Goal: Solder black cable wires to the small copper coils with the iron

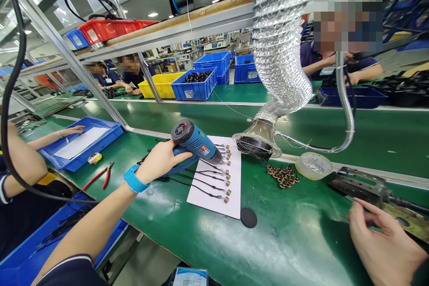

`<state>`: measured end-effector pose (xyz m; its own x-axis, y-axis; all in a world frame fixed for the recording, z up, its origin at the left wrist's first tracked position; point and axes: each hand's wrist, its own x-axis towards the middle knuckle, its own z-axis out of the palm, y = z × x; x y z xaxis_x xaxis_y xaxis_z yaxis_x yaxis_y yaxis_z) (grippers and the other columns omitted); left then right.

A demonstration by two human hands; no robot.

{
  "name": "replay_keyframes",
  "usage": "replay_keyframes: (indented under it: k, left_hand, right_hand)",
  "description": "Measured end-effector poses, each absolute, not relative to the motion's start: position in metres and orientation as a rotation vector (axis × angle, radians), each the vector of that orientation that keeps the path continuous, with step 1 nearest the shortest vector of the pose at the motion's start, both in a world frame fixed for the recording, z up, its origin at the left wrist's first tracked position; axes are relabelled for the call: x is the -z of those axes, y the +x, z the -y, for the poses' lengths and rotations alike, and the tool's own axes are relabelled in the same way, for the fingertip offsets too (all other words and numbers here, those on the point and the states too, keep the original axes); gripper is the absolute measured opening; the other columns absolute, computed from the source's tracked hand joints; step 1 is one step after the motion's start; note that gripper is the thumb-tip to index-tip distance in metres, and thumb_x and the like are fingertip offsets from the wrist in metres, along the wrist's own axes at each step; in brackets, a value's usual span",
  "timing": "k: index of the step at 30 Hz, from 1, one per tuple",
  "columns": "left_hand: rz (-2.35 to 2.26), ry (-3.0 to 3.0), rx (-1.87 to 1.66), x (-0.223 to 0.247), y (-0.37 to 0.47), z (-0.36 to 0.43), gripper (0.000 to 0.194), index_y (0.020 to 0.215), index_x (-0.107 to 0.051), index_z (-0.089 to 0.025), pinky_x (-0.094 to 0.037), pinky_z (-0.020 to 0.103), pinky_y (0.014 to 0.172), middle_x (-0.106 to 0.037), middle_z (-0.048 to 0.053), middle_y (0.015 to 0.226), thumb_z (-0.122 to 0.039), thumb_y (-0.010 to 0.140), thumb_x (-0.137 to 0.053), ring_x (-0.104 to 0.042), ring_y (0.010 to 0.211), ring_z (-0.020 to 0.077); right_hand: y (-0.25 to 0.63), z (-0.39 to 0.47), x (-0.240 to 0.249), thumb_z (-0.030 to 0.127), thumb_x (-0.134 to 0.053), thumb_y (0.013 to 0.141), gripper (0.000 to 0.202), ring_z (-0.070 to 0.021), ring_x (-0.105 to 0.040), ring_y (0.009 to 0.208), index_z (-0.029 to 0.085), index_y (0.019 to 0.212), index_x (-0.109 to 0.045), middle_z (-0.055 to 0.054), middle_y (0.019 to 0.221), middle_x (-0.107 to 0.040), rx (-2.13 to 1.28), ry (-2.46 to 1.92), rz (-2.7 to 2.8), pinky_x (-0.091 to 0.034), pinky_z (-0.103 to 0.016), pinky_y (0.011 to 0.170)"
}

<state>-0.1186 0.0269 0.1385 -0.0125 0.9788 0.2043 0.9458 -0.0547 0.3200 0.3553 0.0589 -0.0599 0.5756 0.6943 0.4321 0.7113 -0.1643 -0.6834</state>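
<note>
My left hand (164,161), with a blue wristband, is closed round the handle of a blue heat gun (197,143). Its nozzle points down and to the right, over a white board (214,196). Several black cables (204,190) lie across that board, their split wire ends pointing at small tan connector blocks (228,183) in a column. At the far right, my right hand (382,237) is held with thumb and fingertips together in front of a soldering iron stand (362,187). Whether anything small is pinched there cannot be made out.
A silver exhaust duct (281,44) hangs over the green bench. Small brass-coloured parts (283,176), a round tub (313,165) and a black disc (248,217) lie right of the board. Red-handled pliers (100,176) and a blue tray (83,143) with a co-worker's hand (72,130) are left.
</note>
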Motion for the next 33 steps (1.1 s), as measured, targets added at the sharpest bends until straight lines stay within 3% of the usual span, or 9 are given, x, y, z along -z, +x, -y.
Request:
replay_keyframes:
  k: [7, 19, 33]
  left_hand:
    - [-2.109, 2.154, -0.544, -0.137, -0.119, -0.032, 0.048, 0.109, -0.069, -0.017, -0.055, 0.037, 0.078, -0.077, 0.013, 0.101, -0.058, 0.085, -0.061, -0.072, 0.092, 0.0332]
    - [-2.085, 2.175, -0.556, -0.136, -0.123, -0.043, 0.049, 0.119, -0.066, -0.019, -0.054, 0.037, 0.079, -0.074, 0.012, 0.112, -0.056, 0.087, -0.059, -0.07, 0.095, 0.0321]
    - [-2.11, 2.149, -0.62, -0.136, -0.122, -0.055, 0.048, 0.112, -0.069, -0.019, -0.056, 0.038, 0.081, -0.077, 0.012, 0.106, -0.056, 0.083, -0.061, -0.072, 0.096, 0.0333]
  right_hand:
    - [0.352, -0.057, 0.056, 0.05, -0.051, 0.079, 0.043, -0.0133, -0.051, 0.049, 0.025, 0.106, -0.073, 0.001, 0.065, -0.059, 0.082, -1.847, 1.161, -0.031, -0.027, 0.05]
    - [0.354, -0.059, 0.057, 0.052, -0.046, 0.08, 0.047, -0.017, -0.057, 0.054, 0.023, 0.105, -0.073, 0.0, 0.063, -0.061, 0.085, -1.861, 1.175, -0.037, -0.028, 0.055]
    - [0.359, -0.059, 0.065, 0.051, -0.05, 0.082, 0.043, -0.0126, -0.051, 0.048, 0.023, 0.106, -0.073, 0.002, 0.062, -0.059, 0.159, -1.782, 1.224, -0.034, -0.026, 0.051]
